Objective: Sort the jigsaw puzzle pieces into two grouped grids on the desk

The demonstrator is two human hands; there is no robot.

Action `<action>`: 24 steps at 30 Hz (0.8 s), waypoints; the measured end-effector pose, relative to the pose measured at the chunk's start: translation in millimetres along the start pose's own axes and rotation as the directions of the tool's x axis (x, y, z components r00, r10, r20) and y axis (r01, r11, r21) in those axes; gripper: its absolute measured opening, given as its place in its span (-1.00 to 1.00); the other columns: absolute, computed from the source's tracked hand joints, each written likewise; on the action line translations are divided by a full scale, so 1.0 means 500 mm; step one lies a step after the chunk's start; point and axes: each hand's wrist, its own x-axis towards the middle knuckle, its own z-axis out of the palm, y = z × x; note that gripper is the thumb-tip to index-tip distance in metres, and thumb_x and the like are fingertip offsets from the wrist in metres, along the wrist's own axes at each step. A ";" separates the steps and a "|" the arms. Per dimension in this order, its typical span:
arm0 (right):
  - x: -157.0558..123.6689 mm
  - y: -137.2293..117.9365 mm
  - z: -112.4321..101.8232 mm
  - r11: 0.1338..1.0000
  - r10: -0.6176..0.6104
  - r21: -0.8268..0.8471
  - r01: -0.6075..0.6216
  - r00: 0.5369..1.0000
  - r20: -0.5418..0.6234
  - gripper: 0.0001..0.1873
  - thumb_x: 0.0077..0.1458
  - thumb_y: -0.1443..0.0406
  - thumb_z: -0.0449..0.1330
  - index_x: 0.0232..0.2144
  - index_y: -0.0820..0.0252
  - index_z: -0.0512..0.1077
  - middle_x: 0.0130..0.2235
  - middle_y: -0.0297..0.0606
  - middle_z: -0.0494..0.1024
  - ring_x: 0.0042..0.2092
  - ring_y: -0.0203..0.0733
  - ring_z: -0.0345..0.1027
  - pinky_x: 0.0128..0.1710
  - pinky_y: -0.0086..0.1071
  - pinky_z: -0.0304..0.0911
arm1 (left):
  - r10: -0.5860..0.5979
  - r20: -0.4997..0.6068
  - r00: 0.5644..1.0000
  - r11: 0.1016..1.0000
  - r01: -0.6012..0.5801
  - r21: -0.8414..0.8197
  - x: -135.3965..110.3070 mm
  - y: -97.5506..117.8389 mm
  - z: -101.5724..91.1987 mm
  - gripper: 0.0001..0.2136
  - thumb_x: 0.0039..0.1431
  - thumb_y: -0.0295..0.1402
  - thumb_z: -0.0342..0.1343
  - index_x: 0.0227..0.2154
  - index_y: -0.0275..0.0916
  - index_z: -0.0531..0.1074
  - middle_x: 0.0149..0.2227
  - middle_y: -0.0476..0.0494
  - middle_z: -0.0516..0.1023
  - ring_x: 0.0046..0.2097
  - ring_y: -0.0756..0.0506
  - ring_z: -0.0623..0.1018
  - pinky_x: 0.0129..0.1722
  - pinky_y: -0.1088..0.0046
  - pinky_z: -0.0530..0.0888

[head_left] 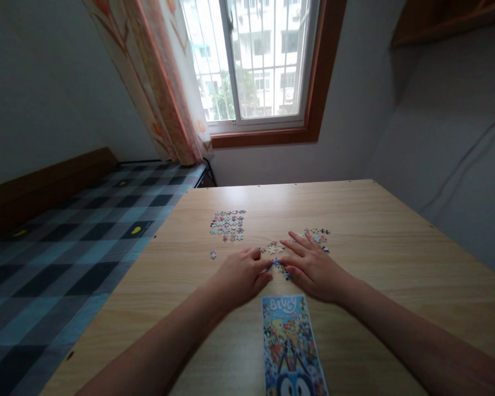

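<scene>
Currently, two bare hands are working over small multicoloured cardboard jigsaw pieces [284,270], which are lying just right of the frame's centre on a pale wood-grain tabletop [169,286]. The left hand [241,278] is curling at centre, its index fingertip and thumb reaching toward these pieces; whether it is pinching one, I cannot tell. The right hand [315,269], right of centre, is spreading its fingers wide, palm down, its index fingertip lying close beside a small blue piece [276,262]. Between and beyond the hands, pale cream pieces [276,247] are sitting loosely together, while more mixed-colour pieces [320,239] are showing past the right fingers. Left of centre, pastel pieces [226,224] are standing in close rows, with one single bluish piece [213,254] lying below them. At bottom centre, a glossy rectangular blue "Bluey" picture sheet [292,346] is lying between the forearms. A blue, grey and black checked bed [103,236] is filling the lower left.
</scene>
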 end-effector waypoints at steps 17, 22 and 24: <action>0.008 -0.014 0.005 0.994 0.102 0.042 -0.102 0.995 0.008 -0.54 0.43 0.09 -0.11 0.11 -0.04 0.51 0.36 -0.26 0.27 0.45 0.15 -0.10 0.39 0.30 -0.22 | 0.010 0.011 1.000 1.000 -0.010 0.014 0.003 0.017 -0.003 -0.76 0.36 -0.18 0.02 -0.08 -0.15 0.51 -0.26 -0.16 0.49 -0.21 -0.16 0.50 -0.17 0.25 0.47; 0.009 -0.014 0.008 0.991 0.135 0.027 -0.135 0.991 -0.010 -0.51 0.44 0.08 -0.13 0.07 0.02 0.54 0.36 -0.21 0.28 0.46 0.14 -0.13 0.41 0.27 -0.28 | 0.013 0.011 1.000 1.000 -0.013 0.010 0.004 0.017 0.000 -0.77 0.36 -0.19 0.03 -0.08 -0.14 0.50 -0.26 -0.17 0.49 -0.22 -0.17 0.50 -0.19 0.25 0.47; 0.011 -0.014 0.009 0.991 0.129 0.021 -0.129 0.992 -0.008 -0.53 0.43 0.09 -0.11 0.05 0.01 0.56 0.36 -0.22 0.28 0.46 0.16 -0.12 0.41 0.28 -0.27 | 0.018 0.015 1.000 1.000 -0.018 0.014 0.005 0.017 0.001 -0.75 0.36 -0.18 0.02 -0.06 -0.14 0.50 -0.25 -0.17 0.49 -0.22 -0.17 0.50 -0.18 0.25 0.46</action>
